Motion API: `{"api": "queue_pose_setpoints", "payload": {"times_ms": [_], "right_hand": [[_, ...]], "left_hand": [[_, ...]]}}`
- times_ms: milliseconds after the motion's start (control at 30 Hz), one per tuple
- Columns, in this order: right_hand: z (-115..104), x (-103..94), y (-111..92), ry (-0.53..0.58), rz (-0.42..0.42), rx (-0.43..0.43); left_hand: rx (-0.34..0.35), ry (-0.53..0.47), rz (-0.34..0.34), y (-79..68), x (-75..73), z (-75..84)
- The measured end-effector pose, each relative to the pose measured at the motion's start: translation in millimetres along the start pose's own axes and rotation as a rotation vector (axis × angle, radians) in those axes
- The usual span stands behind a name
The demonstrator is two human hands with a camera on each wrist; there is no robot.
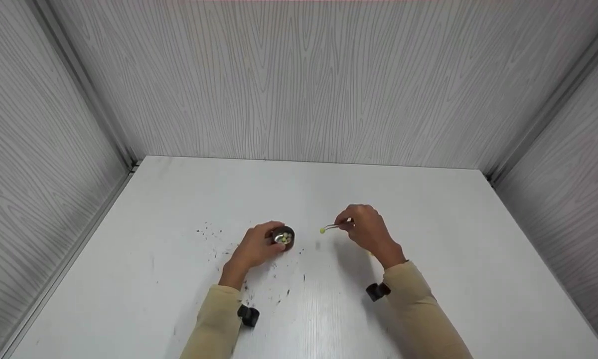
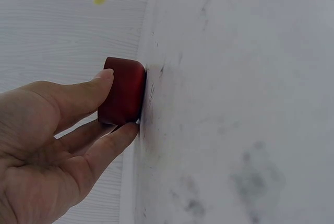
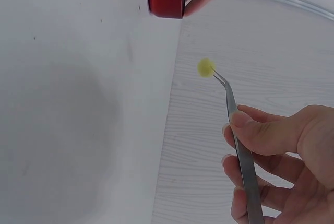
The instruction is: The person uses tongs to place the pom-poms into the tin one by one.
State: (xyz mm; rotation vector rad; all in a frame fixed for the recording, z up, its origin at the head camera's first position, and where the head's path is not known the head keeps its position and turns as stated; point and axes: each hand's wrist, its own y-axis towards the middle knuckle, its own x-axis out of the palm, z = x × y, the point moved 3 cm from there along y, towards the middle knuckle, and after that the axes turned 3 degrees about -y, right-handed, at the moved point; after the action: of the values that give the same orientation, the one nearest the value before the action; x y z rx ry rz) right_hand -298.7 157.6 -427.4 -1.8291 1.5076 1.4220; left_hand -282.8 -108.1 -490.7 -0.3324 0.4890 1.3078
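Observation:
My left hand [image 1: 255,245] grips a small dark red cup [image 2: 125,91] around its side, thumb on one side and fingers on the other. The cup's base is at the white tabletop. Several small pale yellow and white balls show inside its shiny interior in the head view. To the right, my right hand [image 1: 370,227] pinches metal tweezers [image 3: 244,164] with bent tips between thumb and fingers. At the tips is a small yellow-green fuzzy ball [image 3: 206,67], held above the table, a short way right of the cup.
Dark specks and smudges [image 1: 274,279] mark the white table [image 1: 179,199] around and left of the cup. A small yellow thing [image 1: 370,253] shows partly behind the right wrist. Grey wood-grain panels [image 1: 299,80] stand at the back and both sides.

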Motion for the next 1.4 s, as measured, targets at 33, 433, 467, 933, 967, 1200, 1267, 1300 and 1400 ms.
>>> {"api": "queue_pose_setpoints", "payload": {"times_ms": [33, 433, 467, 933, 967, 1200, 1267, 1300, 1400], "right_hand": [[-1.2, 0.7, 0.5, -0.001, -0.004, 0.003], [-12.1, 7.5, 6.8, -0.005, -0.019, 0.01], [-12.6, 8.0, 7.2, -0.005, -0.019, 0.012], [-22.5, 18.2, 12.5, -0.005, -0.015, -0.017], [-23.1, 19.3, 13.2, -0.005, -0.018, -0.014], [-30.2, 25.6, 16.5, 0.001, -0.025, -0.005], [-31.6, 27.4, 17.2, 0.002, -0.027, -0.005], [-32.2, 28.4, 17.6, 0.0, -0.025, -0.006], [-34.4, 31.5, 18.7, 0.0, -0.02, -0.013]], "left_hand": [[-0.003, 0.0, 0.0, 0.0, 0.1, -0.2], [-0.033, -0.023, -0.002, 0.1, 1.0, -0.8], [-0.037, -0.026, -0.002, 0.0, 0.9, -0.4], [-0.039, 0.027, -0.003, 0.5, 0.7, 1.5], [-0.041, 0.028, -0.003, 0.6, 0.7, 1.4], [-0.025, 0.019, 0.006, 0.8, 0.6, 1.1], [-0.018, 0.018, 0.008, 0.9, 0.6, 1.2], [-0.016, 0.017, 0.008, 0.9, 0.5, 1.3], [-0.012, 0.016, 0.01, 0.8, 0.4, 1.1]]}}
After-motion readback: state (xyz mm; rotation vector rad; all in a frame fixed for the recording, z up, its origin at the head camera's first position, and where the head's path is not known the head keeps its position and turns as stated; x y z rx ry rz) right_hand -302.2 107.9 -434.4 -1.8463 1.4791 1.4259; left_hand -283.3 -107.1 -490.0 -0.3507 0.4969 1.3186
